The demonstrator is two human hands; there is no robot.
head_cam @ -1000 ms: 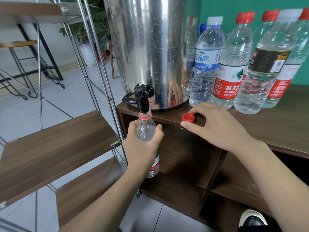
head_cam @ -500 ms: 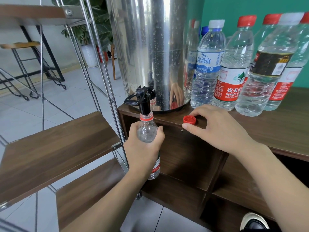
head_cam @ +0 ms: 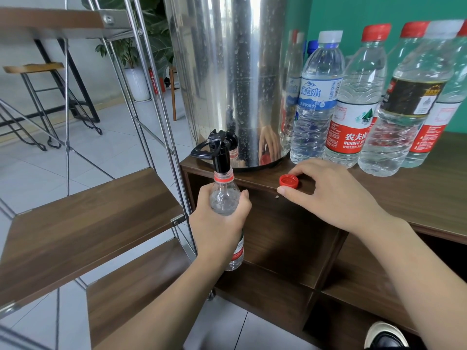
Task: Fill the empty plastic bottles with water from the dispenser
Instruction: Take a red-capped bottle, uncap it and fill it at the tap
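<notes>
My left hand (head_cam: 217, 223) grips a clear plastic bottle (head_cam: 223, 200) with a red neck ring, held upright with its open mouth under the black tap (head_cam: 219, 152) of the steel water dispenser (head_cam: 232, 79). I cannot see water flowing, and my hand hides the bottle's lower body. My right hand (head_cam: 328, 195) rests on the brown cabinet top (head_cam: 409, 195), thumb and fingers curved round the bottle's red cap (head_cam: 288, 180), which lies there open side up.
Several capped water bottles (head_cam: 353, 102) stand in a row right of the dispenser, against a green wall. A metal-framed rack with wooden shelves (head_cam: 83, 223) stands close on the left. Open cabinet compartments lie below, and a shoe (head_cam: 384, 337) shows at the bottom right.
</notes>
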